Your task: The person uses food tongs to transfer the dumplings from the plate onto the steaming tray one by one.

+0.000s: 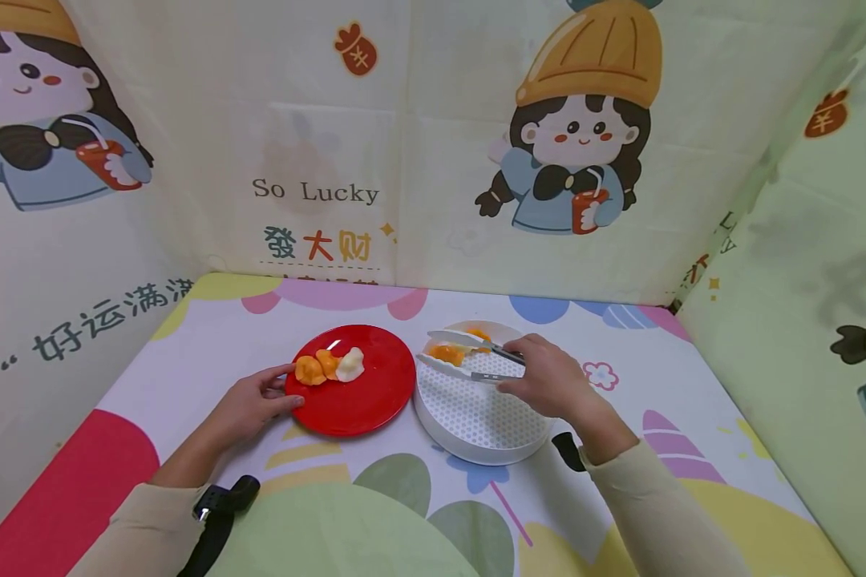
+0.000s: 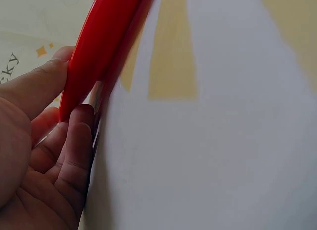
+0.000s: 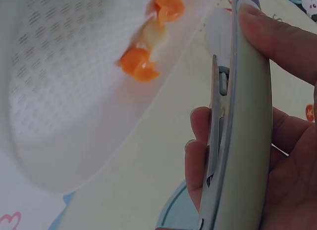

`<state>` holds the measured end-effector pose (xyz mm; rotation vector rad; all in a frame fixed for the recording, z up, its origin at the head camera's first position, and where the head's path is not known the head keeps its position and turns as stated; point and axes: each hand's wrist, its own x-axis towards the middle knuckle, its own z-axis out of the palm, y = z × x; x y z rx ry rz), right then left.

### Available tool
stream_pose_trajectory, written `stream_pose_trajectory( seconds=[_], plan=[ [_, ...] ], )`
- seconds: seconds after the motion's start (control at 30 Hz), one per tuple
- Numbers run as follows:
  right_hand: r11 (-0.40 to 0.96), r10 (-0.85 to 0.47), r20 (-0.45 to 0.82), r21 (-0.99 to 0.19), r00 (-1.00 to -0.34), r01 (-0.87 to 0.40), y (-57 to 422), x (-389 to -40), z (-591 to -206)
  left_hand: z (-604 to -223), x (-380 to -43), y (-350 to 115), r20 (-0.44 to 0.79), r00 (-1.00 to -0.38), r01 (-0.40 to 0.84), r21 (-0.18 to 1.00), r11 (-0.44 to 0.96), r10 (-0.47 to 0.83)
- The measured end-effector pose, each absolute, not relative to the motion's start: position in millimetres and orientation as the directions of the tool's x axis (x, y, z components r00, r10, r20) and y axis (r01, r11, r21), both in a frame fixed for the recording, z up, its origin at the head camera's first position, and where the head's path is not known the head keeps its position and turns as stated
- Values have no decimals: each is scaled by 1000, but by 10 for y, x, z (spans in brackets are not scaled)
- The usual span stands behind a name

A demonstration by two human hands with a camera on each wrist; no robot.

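A red plate (image 1: 378,393) lies on the table, with two orange dumpling-like pieces (image 1: 309,371) and a white piece (image 1: 350,365) along its left side. My left hand (image 1: 248,405) pinches the plate's left rim, thumb above and fingers below, as the left wrist view shows. In my right hand (image 1: 552,378) is a pair of tongs (image 3: 250,131). The tips of the tongs are spread over a round white steamer tray (image 1: 483,425) with a perforated base. Inside its far left side lie orange pieces (image 3: 138,64) and a pale one (image 3: 152,34) between them.
The plate and the steamer tray stand side by side on a patterned tablecloth (image 1: 397,529). Printed cloth walls (image 1: 440,160) rise behind the table and at both sides. Each wrist wears a black strap (image 1: 220,509).
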<state>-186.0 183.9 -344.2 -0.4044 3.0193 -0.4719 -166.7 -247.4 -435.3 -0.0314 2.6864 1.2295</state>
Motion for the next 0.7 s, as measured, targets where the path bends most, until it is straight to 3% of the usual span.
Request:
stream_pose_trajectory(
  seconds=[0.37, 0.7],
  plan=[
    [897, -346, -22, -299, -938, -324, 1436, -1870, -3440, -4360, -1671, -2471, -177, -983, -98, 750, 654, 56],
    [898, -352, -64, -305, -934, -317, 1146, -1917, -3470, -4380, -1662, -2453, -181, -983, -110, 748, 654, 42]
  ],
)
